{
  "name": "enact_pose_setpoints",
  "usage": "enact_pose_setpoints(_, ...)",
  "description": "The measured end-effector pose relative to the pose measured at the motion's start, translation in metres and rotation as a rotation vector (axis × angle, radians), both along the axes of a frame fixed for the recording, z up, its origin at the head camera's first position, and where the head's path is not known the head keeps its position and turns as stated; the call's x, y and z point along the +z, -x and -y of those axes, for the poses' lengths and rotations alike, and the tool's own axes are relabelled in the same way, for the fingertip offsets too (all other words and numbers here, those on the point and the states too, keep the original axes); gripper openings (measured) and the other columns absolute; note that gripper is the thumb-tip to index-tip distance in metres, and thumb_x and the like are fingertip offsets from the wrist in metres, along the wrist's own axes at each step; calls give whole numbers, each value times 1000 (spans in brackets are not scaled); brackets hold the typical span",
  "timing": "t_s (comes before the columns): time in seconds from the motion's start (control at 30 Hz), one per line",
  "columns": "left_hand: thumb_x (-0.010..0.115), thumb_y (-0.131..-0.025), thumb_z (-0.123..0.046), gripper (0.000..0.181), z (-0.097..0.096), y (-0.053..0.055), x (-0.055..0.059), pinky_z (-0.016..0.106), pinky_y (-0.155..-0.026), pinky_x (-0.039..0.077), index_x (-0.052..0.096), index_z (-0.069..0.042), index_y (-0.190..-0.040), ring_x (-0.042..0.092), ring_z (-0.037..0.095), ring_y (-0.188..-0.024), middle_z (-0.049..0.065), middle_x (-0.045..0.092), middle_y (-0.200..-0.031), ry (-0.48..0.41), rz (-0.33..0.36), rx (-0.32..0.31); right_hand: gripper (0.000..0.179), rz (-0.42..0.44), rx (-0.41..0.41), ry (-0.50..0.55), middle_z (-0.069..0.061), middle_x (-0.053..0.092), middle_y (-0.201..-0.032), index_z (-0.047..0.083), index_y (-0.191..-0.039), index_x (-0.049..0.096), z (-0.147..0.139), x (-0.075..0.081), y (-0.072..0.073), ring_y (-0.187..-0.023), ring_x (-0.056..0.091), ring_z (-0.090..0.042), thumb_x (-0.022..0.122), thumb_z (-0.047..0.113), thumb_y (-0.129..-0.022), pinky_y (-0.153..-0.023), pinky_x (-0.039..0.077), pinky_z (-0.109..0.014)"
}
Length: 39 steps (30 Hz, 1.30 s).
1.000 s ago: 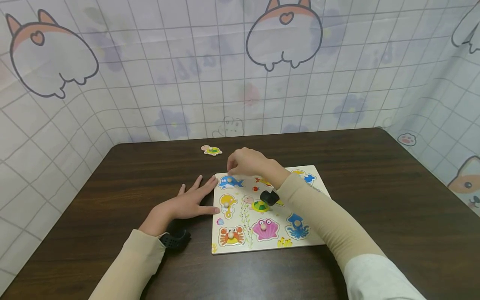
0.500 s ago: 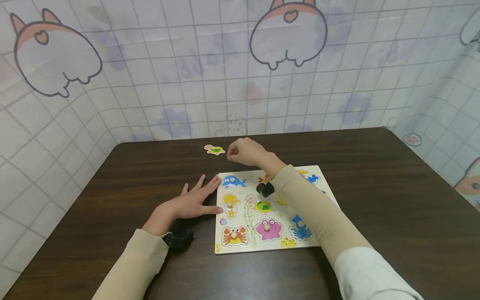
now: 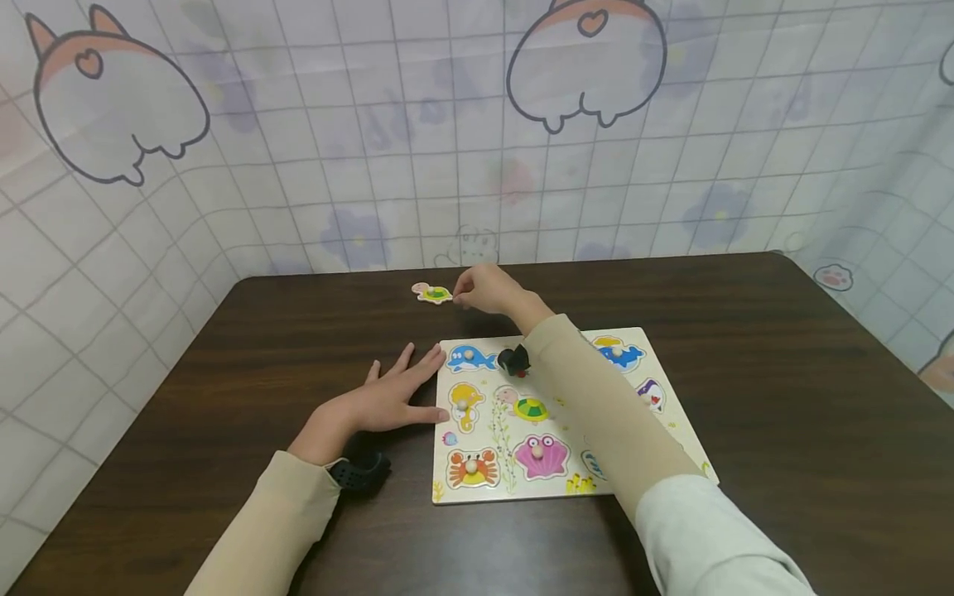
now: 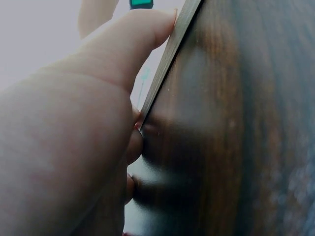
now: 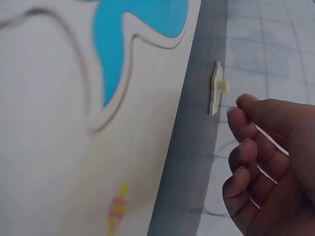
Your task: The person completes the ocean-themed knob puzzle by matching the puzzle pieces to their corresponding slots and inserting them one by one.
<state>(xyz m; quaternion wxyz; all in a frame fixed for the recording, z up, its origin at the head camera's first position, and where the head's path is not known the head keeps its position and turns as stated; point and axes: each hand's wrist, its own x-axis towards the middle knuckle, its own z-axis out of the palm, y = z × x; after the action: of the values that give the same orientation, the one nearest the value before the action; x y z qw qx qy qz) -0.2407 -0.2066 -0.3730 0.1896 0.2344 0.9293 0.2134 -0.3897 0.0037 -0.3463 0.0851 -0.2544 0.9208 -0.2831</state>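
On the board's left edge, my left hand point(image 3: 383, 401) rests with fingers spread, the thumb and fingertips at the border. My right hand point(image 3: 488, 288) reaches past the board's far side with loosely curled fingers, holding nothing. Just left of its fingertips lies a turtle puzzle piece point(image 3: 434, 293) in green and yellow. In the right wrist view a small gap shows between the turtle piece's knob point(image 5: 224, 86) and my thumb tip. The white puzzle board point(image 3: 484, 492) holds knobbed sea-animal pieces, including a crab point(image 3: 472, 468) and a pink shell point(image 3: 542, 457). My right forearm hides part of it.
A turtle-shaped spot point(image 3: 531, 410) with the same green shell shows near the board's middle. The dark wooden table point(image 3: 261, 356) ends at a patterned wall cloth point(image 3: 358, 149) behind. Black wrist cameras sit on both wrists.
My right hand has moved away from the blue whale at the board's upper left, back toward the turtle piece. The left hand stays at the board's edge. The view has shifted slightly.
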Motion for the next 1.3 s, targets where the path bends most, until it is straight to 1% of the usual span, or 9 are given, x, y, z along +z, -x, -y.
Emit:
enact_pose_setpoints(0.13,63,-95,-62,99,-1,0,0,74,-111,-10,10,-18,-167,-11,38,-155,3,3,-172,-1,3,-1,18,10,-19,47,-8,74,-105,4,-111,75,8,-3,5,-99,65,-23,63,15,-104,-90,51,-37)
enact_pose_setpoints(0.27,65,-95,-59,98,0,-1,2,74,-111,-10,11,-17,-167,-11,38,-155,3,4,-172,-5,11,3,25,-6,-3,12,-10,69,-126,5,-127,70,16,-5,7,-118,61,-25,59,12,-105,-102,47,-38)
enact_pose_setpoints(0.37,65,-95,-58,98,2,-1,3,74,-112,-10,12,-17,-167,-11,38,-155,3,4,-172,1,8,9,35,-10,24,-13,-12,61,-138,5,-141,60,20,-4,7,-130,54,-26,55,11,-107,-109,42,-39)
enact_pose_setpoints(0.47,65,-95,-58,98,3,-1,3,74,-112,-10,12,-17,-167,-10,38,-155,3,4,-172,2,4,6,44,21,37,2,-13,55,-147,6,-152,47,23,-5,7,-139,48,-28,51,10,-108,-113,38,-40)
enact_pose_setpoints(0.6,64,-96,-59,97,3,-1,3,74,-111,-9,12,-17,-167,-10,38,-155,3,4,-172,-3,3,0,54,72,79,7,-10,43,-159,8,-161,30,25,-6,7,-148,36,-28,47,8,-109,-119,30,-42)
enact_pose_setpoints(0.67,63,-96,-59,97,3,-1,2,75,-111,-9,11,-17,-167,-10,38,-155,3,4,-172,-2,2,-3,56,90,107,-14,-9,38,-162,10,-162,26,26,-6,7,-150,32,-28,45,7,-110,-120,27,-42)
enact_pose_setpoints(0.8,63,-97,-58,96,2,-2,2,75,-111,-9,11,-18,-167,-12,37,-155,3,3,-172,-1,1,-6,59,94,153,-115,-11,30,-166,14,-164,24,30,-5,9,-151,29,-29,42,4,-109,-121,25,-45)
enact_pose_setpoints(0.97,63,-97,-58,96,1,-2,3,75,-111,-9,11,-18,-167,-12,36,-155,2,3,-172,2,0,-7,62,87,190,-245,-13,26,-167,18,-165,24,34,-4,9,-152,27,-31,43,3,-108,-121,25,-47)
enact_pose_setpoints(1.3,63,-97,-58,96,3,-2,2,75,-111,-9,11,-18,-167,-12,36,-155,2,3,-172,2,2,-7,57,101,204,-314,-11,26,-167,18,-164,29,33,-1,8,-153,25,-30,44,9,-109,-122,23,-44)
